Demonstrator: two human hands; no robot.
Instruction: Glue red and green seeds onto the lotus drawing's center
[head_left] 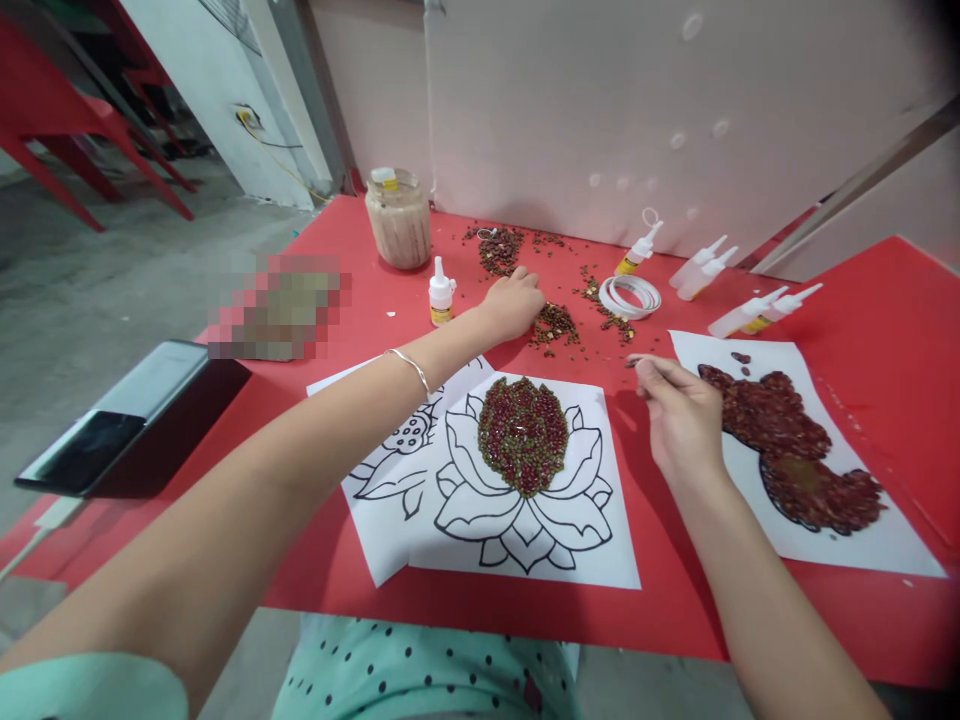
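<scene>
My left hand (514, 303) reaches across the drawing to the loose seeds, its fingers bent down with the tips partly hidden. Beside it lies a pile of small green-brown beans (556, 324). To the right, my right hand (679, 400) is raised over the table in a pinch, with a small dark thing at its fingertips that is too small to name. Between my forearms lies a lotus drawing (525, 530) on white paper. Its central petals are covered with red and green beans (523, 435). A second line drawing (382, 480) is tucked partly beneath it.
A large jar (399, 222) and a glue bottle (442, 295) stand back left. More beans (499, 250), white rings (630, 297) and several glue bottles (701, 268) lie toward the wall. At right is a paper with a dark red bean picture (784, 420); at left, a phone (127, 420).
</scene>
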